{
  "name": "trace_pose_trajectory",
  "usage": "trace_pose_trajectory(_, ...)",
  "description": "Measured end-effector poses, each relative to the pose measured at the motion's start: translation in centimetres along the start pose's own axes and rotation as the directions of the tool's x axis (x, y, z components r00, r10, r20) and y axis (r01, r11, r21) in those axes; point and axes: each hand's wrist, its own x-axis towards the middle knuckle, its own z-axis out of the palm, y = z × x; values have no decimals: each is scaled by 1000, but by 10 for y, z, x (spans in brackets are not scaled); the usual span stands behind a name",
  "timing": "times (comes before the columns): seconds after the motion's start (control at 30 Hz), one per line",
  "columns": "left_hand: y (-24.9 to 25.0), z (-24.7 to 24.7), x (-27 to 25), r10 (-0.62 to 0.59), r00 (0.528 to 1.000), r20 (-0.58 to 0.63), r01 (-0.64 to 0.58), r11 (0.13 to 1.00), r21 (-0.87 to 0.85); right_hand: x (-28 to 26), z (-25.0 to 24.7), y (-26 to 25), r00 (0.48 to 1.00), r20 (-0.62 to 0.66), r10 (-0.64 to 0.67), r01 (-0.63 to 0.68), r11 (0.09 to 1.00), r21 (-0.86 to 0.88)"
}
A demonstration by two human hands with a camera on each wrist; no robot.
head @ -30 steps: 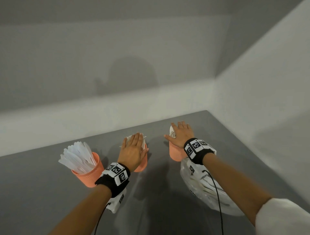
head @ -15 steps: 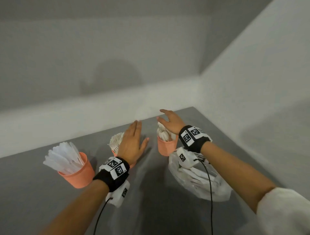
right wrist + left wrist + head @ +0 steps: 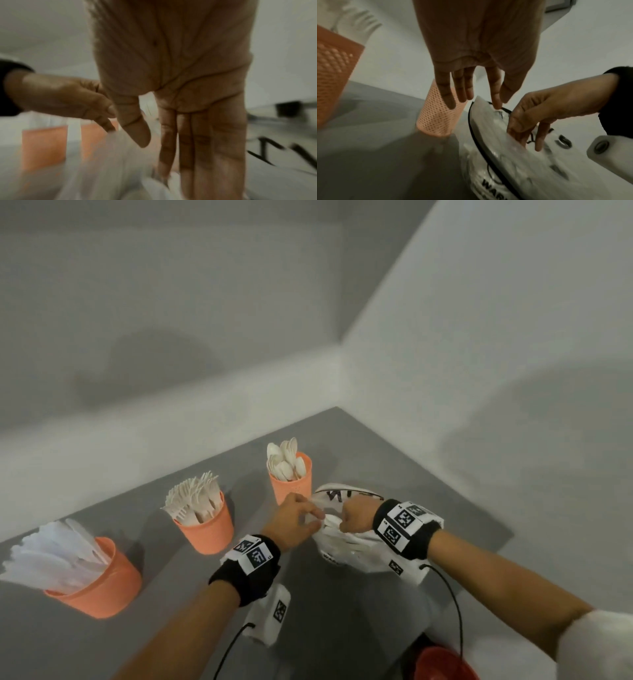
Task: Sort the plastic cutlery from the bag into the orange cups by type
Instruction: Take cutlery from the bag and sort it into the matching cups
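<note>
Left hand: index and thumb tips pinch the rim of the clear bag; other fingers straight, free. Right hand: fingers straight, reaching down into the bag mouth; whether they hold cutlery, cannot tell. Bag lies on the grey table, right of centre. At its 12 o'clock, just beside it, the spoon cup. Fork cup at 9 o'clock; knife cup beyond, toward 8.
</note>
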Motion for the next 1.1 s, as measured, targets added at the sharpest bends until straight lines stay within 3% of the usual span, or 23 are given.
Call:
trace_pose_trajectory(0.1, 2, 12, 5, -126, 986, 108, 126, 992, 4, 13, 18, 14, 999, -21, 33, -34, 998, -48)
trace_pose_trajectory(0.23, 8, 14, 11, -183, 983, 34, 184, 982, -51, 20, 28, 19, 998, -37, 48, -47, 999, 21)
trace_pose_trajectory(0.63, 2, 15, 8, -176, 984, -31, 173, 982, -80, 33, 37, 12, 987, 34, 156, -158, 984, 87)
trace_pose_trajectory(0.8, 1, 10, 8, -175, 984, -36, 172, 983, -65, 36, 32, 18, 971, 52, 231, -237, 944, 230)
trace_pose_trajectory(0.97, 5, 9, 10, -164, 986, -33, 162, 985, -66, 34, 26, 28, 977, -42, 210, -181, 914, 363)
trace_pose_trajectory(1.1, 8, 9, 11, -178, 984, -24, 176, 983, -55, 30, 24, 33, 987, 30, 157, -157, 920, 360)
